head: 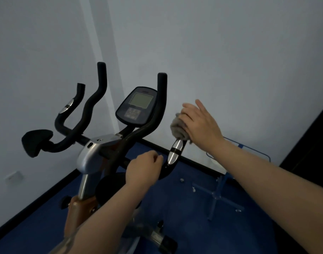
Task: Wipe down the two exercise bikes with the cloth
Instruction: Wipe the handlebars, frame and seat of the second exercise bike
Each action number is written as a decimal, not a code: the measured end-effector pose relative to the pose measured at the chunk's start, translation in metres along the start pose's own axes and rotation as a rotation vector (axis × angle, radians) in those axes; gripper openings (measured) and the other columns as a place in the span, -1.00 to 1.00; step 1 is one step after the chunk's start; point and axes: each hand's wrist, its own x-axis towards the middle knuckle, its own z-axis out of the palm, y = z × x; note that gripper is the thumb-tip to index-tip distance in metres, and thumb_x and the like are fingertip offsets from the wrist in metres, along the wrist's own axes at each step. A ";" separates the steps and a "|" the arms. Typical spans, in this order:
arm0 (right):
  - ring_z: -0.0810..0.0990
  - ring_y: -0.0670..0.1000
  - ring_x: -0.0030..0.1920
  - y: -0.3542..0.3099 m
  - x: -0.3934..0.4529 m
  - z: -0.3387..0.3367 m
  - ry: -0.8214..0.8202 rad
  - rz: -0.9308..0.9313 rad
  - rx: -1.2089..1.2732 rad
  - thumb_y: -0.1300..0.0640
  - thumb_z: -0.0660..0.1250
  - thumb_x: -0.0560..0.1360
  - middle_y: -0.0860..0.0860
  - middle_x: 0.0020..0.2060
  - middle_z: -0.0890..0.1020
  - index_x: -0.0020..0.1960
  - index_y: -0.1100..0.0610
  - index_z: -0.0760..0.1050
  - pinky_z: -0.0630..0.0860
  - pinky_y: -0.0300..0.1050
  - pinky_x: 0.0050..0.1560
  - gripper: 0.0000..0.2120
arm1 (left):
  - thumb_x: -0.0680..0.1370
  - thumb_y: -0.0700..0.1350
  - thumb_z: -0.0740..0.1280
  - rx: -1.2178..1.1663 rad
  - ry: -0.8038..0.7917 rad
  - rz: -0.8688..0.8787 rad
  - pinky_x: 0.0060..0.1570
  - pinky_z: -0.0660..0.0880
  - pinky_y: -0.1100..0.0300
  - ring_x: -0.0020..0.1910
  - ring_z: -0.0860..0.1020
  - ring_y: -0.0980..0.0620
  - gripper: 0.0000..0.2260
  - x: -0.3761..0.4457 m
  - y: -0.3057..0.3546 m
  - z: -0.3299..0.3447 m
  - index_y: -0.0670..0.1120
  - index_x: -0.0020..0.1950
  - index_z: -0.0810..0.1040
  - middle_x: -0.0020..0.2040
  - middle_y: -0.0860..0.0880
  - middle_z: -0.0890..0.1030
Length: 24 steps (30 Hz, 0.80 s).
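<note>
Grey and fuzzy, the cloth (180, 128) sits bunched on the top end of the bike's (94, 154) right grip (175, 153), just above its shiny silver part. The right hand (201, 123) lies over the cloth; the thumb sticks out straight, and the fingers go down the far side, so I cannot tell how tightly they wrap it. The left hand (145, 168) is curled round the black bar just below the silver part, likely to keep the bike still.

I think the job is in the middle of this one grip. The screen (138, 105), the tall bars (161, 99) and the seat (36, 140) may still need a wipe, but clean or dirty does not show. Only one bike is in sight, so the second one seems still to come.
</note>
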 end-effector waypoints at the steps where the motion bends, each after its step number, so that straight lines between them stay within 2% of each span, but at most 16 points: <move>1: 0.58 0.18 0.10 -0.001 0.007 -0.001 0.058 0.068 0.052 0.28 0.35 0.49 0.17 -0.01 0.59 0.07 0.30 0.56 0.24 0.12 0.44 -0.83 | 0.61 0.06 0.17 -0.033 0.010 -0.018 -0.33 0.34 0.16 -0.28 0.52 0.13 -0.73 0.000 -0.001 0.000 -0.02 -0.17 0.54 -0.26 0.07 0.58; 3: 0.54 0.11 0.02 -0.008 0.020 -0.007 0.210 0.303 0.224 0.24 0.23 0.58 0.14 -0.01 0.56 0.05 0.28 0.56 0.50 0.05 0.14 -0.84 | 0.60 0.04 0.19 -0.068 0.026 -0.035 -0.33 0.35 0.21 -0.27 0.52 0.16 -0.77 -0.001 -0.002 -0.002 0.00 -0.16 0.55 -0.25 0.08 0.60; 4: 0.51 0.08 0.04 -0.010 0.024 -0.011 0.242 0.411 0.344 0.23 0.20 0.60 0.10 0.02 0.54 0.05 0.23 0.56 0.50 -0.06 0.04 -0.83 | 0.59 0.03 0.19 -0.073 0.032 -0.041 -0.34 0.34 0.22 -0.27 0.52 0.18 -0.78 -0.001 -0.002 -0.002 0.02 -0.16 0.55 -0.25 0.09 0.60; 7: 0.50 -0.05 0.10 -0.020 0.023 -0.013 0.116 0.721 0.731 0.32 0.15 0.55 -0.01 0.11 0.49 0.05 0.11 0.58 0.36 -0.47 0.05 -0.73 | 0.59 0.01 0.20 -0.087 0.041 -0.056 -0.28 0.43 0.18 -0.27 0.54 0.16 -0.80 -0.001 0.000 -0.003 0.02 -0.17 0.55 -0.25 0.09 0.61; 8: 0.49 -0.08 0.10 -0.026 0.021 -0.011 0.124 0.823 0.821 0.31 0.15 0.53 -0.02 0.15 0.46 0.09 0.10 0.57 0.33 -0.52 0.05 -0.72 | 0.58 0.01 0.20 -0.091 0.045 -0.060 -0.24 0.48 0.13 -0.27 0.55 0.14 -0.79 -0.001 0.000 -0.003 0.01 -0.18 0.55 -0.26 0.08 0.61; 9: 0.48 -0.10 0.10 -0.032 0.020 -0.008 0.155 0.909 0.880 0.25 0.18 0.52 -0.03 0.16 0.43 0.14 0.08 0.54 0.35 -0.48 0.09 -0.74 | 0.58 0.01 0.21 -0.098 0.052 -0.063 -0.20 0.51 0.10 -0.27 0.56 0.13 -0.79 -0.001 0.000 -0.003 0.01 -0.18 0.55 -0.26 0.08 0.61; 10: 0.47 -0.10 0.08 -0.038 0.023 -0.006 0.159 0.979 0.911 0.12 0.24 0.52 -0.06 0.16 0.40 0.16 0.05 0.51 0.40 -0.34 0.11 -0.77 | 0.58 0.01 0.21 -0.107 0.059 -0.066 -0.19 0.52 0.08 -0.27 0.56 0.14 -0.80 -0.001 -0.001 -0.003 0.02 -0.19 0.54 -0.26 0.08 0.61; 12: 0.48 -0.04 0.02 -0.040 0.038 -0.001 0.066 1.057 0.850 -0.19 0.34 0.45 -0.07 0.09 0.40 0.14 0.00 0.47 0.43 -0.14 -0.01 -0.64 | 0.58 0.01 0.21 -0.112 0.060 -0.074 -0.17 0.52 0.09 -0.25 0.56 0.16 -0.81 0.000 0.000 -0.003 0.05 -0.19 0.54 -0.26 0.11 0.61; 13: 0.50 -0.01 -0.02 -0.037 0.043 0.003 0.011 1.073 0.786 -0.24 0.37 0.42 -0.05 0.05 0.45 0.11 0.01 0.47 0.43 -0.12 -0.08 -0.59 | 0.58 0.01 0.22 -0.110 0.052 -0.077 -0.15 0.52 0.08 -0.24 0.57 0.15 -0.81 -0.001 0.001 -0.003 0.05 -0.18 0.55 -0.24 0.11 0.62; 15: 0.55 0.04 -0.14 -0.030 0.046 0.008 0.029 1.087 0.744 -0.17 0.37 0.45 -0.02 -0.11 0.57 -0.03 0.06 0.48 0.48 -0.10 -0.20 -0.69 | 0.58 0.00 0.22 -0.118 0.055 -0.079 -0.12 0.53 0.06 -0.22 0.58 0.15 -0.82 -0.001 0.001 -0.004 0.04 -0.17 0.55 -0.23 0.11 0.62; 17: 0.58 0.01 -0.21 -0.032 0.039 0.012 0.206 1.160 0.869 -0.11 0.31 0.50 -0.05 -0.24 0.60 -0.10 0.04 0.47 0.52 -0.09 -0.23 -0.79 | 0.58 0.00 0.23 -0.125 0.067 -0.082 -0.12 0.54 0.06 -0.24 0.57 0.16 -0.82 -0.001 -0.001 -0.003 0.06 -0.18 0.55 -0.24 0.12 0.62; 20: 0.56 -0.16 -0.24 -0.064 0.020 0.021 0.498 1.419 1.092 -0.12 0.18 0.58 -0.15 -0.22 0.59 -0.04 -0.12 0.39 0.42 -0.17 -0.26 -0.90 | 0.58 0.00 0.23 -0.135 0.084 -0.086 -0.17 0.53 0.09 -0.27 0.56 0.17 -0.83 0.000 0.000 -0.003 0.07 -0.19 0.54 -0.26 0.12 0.61; 22: 0.58 -0.15 -0.24 -0.096 0.005 0.029 0.519 1.517 1.136 -0.11 0.11 0.60 -0.10 -0.14 0.62 -0.07 -0.19 0.30 0.41 -0.18 -0.29 -0.92 | 0.58 -0.01 0.24 -0.148 0.092 -0.087 -0.18 0.54 0.08 -0.29 0.56 0.17 -0.83 -0.001 0.000 -0.003 0.06 -0.19 0.54 -0.28 0.10 0.61; 24: 0.62 -0.07 -0.18 -0.106 -0.001 0.032 0.511 1.497 1.223 -0.04 0.10 0.62 0.00 -0.08 0.64 -0.05 -0.16 0.32 0.49 -0.14 -0.24 -0.92 | 0.58 -0.01 0.25 -0.156 0.104 -0.083 -0.18 0.55 0.08 -0.28 0.57 0.17 -0.83 -0.001 -0.001 -0.003 0.06 -0.19 0.54 -0.28 0.10 0.61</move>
